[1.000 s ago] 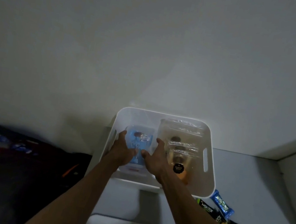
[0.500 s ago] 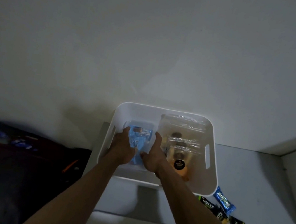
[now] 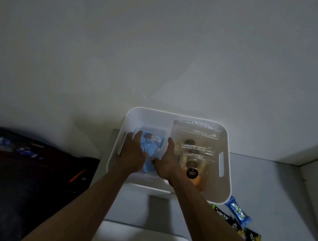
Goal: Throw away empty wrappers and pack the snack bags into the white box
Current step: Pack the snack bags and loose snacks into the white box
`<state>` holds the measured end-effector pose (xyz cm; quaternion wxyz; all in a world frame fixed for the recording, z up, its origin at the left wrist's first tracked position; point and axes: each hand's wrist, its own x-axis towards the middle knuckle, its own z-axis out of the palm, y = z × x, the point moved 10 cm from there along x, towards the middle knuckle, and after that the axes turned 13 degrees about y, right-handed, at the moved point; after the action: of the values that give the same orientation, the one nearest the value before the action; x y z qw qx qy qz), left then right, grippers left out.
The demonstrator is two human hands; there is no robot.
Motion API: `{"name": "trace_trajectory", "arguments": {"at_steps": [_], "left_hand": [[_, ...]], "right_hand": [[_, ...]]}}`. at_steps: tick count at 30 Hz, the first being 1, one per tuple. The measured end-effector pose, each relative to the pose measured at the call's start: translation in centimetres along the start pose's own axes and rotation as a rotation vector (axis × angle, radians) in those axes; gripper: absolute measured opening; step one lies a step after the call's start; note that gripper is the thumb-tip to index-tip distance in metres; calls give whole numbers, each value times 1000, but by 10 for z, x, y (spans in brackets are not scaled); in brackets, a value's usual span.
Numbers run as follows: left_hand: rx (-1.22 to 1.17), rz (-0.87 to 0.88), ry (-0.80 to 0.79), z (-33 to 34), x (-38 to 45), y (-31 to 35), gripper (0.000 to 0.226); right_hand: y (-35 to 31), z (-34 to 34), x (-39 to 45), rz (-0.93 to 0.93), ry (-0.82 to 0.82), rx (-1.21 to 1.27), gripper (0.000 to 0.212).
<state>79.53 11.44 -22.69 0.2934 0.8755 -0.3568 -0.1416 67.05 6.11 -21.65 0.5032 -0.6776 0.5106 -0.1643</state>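
Blue snack bag (image 3: 151,146) sits between left hand (image 3: 133,153) and right hand (image 3: 166,161), inside white box (image 3: 225,185).

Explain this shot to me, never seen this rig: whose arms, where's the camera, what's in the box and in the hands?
There is no robot: a person works with bare hands, and one wide-angle camera on their head looks forward and down, so both forearms enter from the bottom. The left hand and right hand flank a clear pack holding a blue snack bag, fingers against its sides, inside the white box. Beside it in the box lie clear snack bags, one with a dark round label. The box sits on a grey surface; outside it, to the right, lie a blue wrapper and black-and-yellow packets. The light is dim, so the grip is hard to judge.
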Motion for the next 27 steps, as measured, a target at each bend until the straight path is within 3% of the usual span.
{"name": "trace_trajectory", "arguments": {"at_steps": [6, 17, 27], "left_hand": [[-54, 5, 113, -53, -31, 25, 58], [-200, 60, 219, -116, -144, 68, 47], [-364, 98, 117, -48, -299, 91, 53]], "right_hand": [[-19, -34, -30, -19, 70, -80, 56], [-21, -120, -141, -79, 300, 88, 48], [92, -249, -293, -40, 481, 28, 43]]}}
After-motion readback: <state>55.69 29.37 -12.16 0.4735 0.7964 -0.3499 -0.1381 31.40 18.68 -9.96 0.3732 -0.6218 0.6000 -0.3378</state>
